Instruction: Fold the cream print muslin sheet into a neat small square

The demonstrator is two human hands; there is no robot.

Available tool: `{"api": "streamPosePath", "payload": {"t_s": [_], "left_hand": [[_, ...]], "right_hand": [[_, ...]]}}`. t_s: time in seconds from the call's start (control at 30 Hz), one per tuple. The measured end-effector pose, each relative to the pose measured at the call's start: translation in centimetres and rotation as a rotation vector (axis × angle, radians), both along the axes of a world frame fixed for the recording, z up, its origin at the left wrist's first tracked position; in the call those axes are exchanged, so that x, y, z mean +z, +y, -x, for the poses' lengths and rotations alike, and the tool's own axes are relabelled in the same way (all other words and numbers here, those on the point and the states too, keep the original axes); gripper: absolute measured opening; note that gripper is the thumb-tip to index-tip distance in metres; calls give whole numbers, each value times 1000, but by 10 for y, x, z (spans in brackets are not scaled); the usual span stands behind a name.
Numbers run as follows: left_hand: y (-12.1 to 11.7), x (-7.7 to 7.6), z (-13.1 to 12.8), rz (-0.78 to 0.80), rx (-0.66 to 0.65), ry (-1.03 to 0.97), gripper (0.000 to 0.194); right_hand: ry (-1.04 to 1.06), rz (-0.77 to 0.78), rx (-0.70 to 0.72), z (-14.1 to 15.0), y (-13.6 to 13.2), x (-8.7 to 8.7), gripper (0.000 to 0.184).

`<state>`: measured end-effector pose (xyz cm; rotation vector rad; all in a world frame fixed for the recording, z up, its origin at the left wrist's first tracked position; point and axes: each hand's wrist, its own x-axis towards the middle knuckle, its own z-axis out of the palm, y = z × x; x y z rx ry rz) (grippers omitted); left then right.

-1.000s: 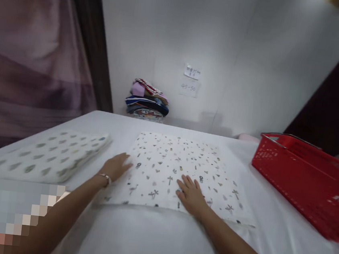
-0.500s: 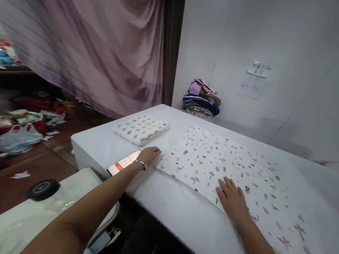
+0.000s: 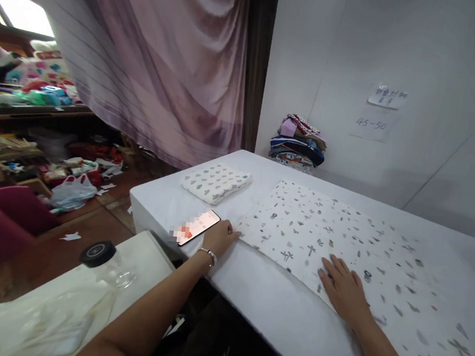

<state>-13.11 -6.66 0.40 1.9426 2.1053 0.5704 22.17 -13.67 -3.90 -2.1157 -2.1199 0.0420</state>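
A white cloth [image 3: 301,218] printed with small grey-green palm trees and other motifs lies spread flat on the white table [image 3: 247,281]. My right hand [image 3: 345,285] rests palm down on its near part, fingers spread. At the cloth's near left corner is my left hand [image 3: 218,238], wearing a bracelet. One finger stretches to the corner; the others are bent and partly hidden, and no grip on the fabric shows. Just left of that hand lies a phone [image 3: 200,227] with its screen lit. Farther back sits a folded white cloth [image 3: 216,183] with a grey-green print.
A clear jar with a black lid [image 3: 98,253] stands on a pale surface [image 3: 145,247] at the lower left. Folded textiles [image 3: 298,142] are piled behind the table against the wall. A pink curtain [image 3: 181,64] hangs at the back; clutter and a plastic bag [image 3: 73,192] lie left.
The view has turned a little left, so everything sits farther right and more clutter shows. Both hands stay at about the same places on the cloth and table.
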Motion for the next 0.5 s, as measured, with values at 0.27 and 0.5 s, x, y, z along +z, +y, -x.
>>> {"api": "streamPosePath", "payload": {"t_s": [0.27, 0.5], "left_hand": [[9, 8, 1, 54, 9, -127, 25], [33, 17, 3, 143, 66, -73, 21]], "right_hand": [[-1, 21, -5, 1, -1, 2, 54], [17, 5, -16, 2, -1, 3, 52]]}}
